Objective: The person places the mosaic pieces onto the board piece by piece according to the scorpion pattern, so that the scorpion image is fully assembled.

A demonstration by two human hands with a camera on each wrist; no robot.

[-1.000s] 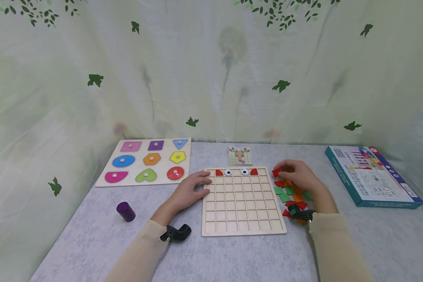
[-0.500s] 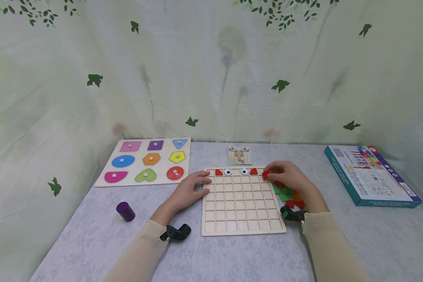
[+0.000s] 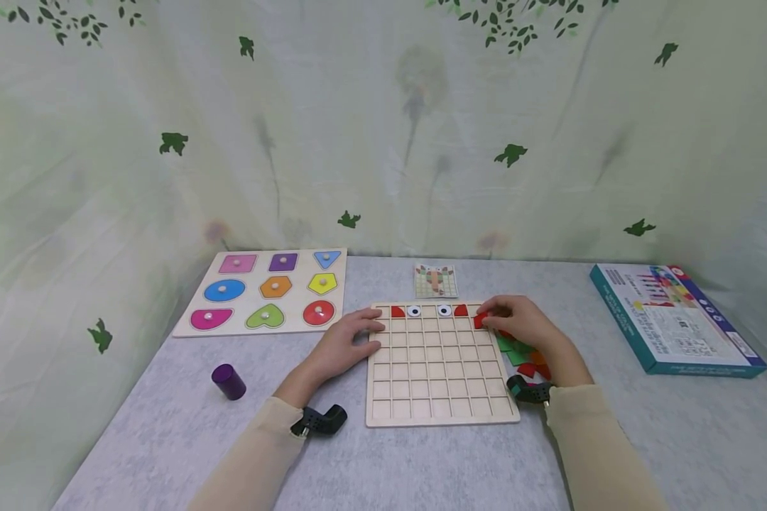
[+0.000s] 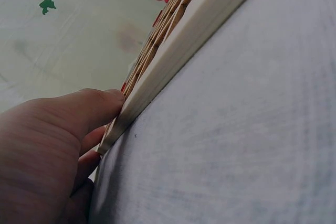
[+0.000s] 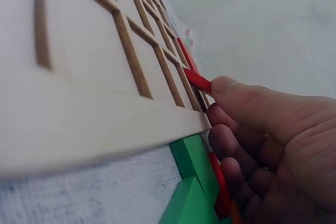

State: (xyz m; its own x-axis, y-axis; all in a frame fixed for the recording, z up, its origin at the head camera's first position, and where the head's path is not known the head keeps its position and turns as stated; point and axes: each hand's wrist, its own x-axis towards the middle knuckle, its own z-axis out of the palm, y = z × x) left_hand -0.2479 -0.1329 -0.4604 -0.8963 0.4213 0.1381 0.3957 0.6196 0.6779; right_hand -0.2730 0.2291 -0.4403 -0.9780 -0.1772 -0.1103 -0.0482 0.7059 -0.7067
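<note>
A wooden grid board (image 3: 441, 369) lies flat on the table. Red quarter-round tiles (image 3: 398, 312) and eye tiles (image 3: 444, 311) sit in its top row. My left hand (image 3: 345, 345) rests at the board's upper left edge; in the left wrist view its thumb (image 4: 100, 106) touches the rim. Between thumb and fingers, my right hand (image 3: 524, 325) pinches a red tile (image 5: 198, 81) at the board's upper right, tilted over the grid cells. Green tiles (image 5: 191, 161) and other loose pieces lie beneath that hand, partly hidden by it.
A small pattern card (image 3: 436, 282) lies behind the board. A knob puzzle board (image 3: 294, 298) is at the back left, with a purple cylinder (image 3: 229, 382) in front of it. On the right lies a flat box (image 3: 677, 319). A leaf-print curtain (image 3: 383, 142) hangs behind the table.
My right hand has carried the red tile left from the loose pieces to the board's upper right corner, then lowered it slightly toward the near side. The left hand has stayed put.
</note>
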